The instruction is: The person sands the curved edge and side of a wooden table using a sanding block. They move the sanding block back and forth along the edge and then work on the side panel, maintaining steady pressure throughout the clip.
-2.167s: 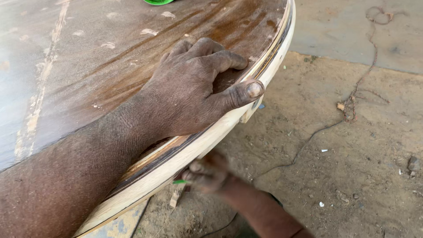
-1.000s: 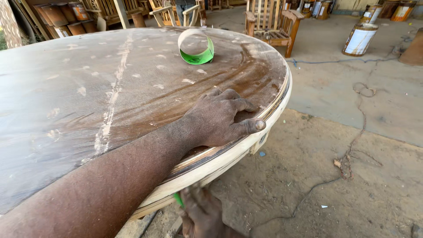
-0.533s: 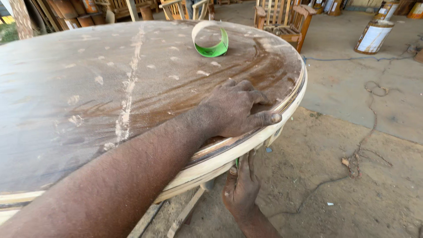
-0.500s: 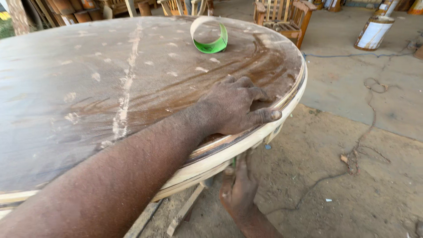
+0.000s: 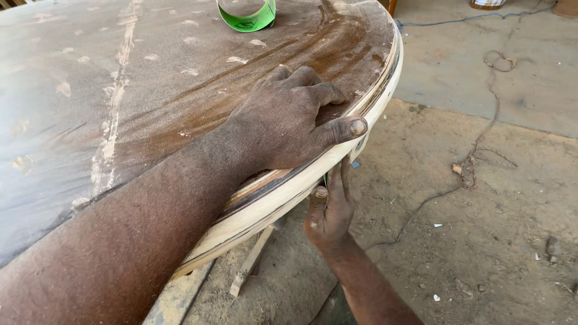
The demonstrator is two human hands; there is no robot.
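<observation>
My left hand [image 5: 283, 123] lies on the top of a large round wooden table [image 5: 90, 78], close to its near right edge. Its fingers are curled and the thumb presses along the pale edge band [image 5: 385, 78] that wraps the rim. My right hand [image 5: 328, 210] reaches up from below, with its fingers against the underside of the rim just under my left thumb. A thin green strip [image 5: 325, 177] shows between its fingers. A roll of green tape [image 5: 247, 18] stands on the far part of the tabletop.
The tabletop is brown-stained and streaked with pale dust. To the right lies a dirt and concrete floor with a thin tangled cord [image 5: 481, 138] and small scraps. A wooden slat [image 5: 250, 265] leans under the table. A container's base [image 5: 487, 3] shows at the top.
The view has tilted down and closer. My left hand stays pressed on the rim. My right hand has risen from low under the table to touch the rim's underside.
</observation>
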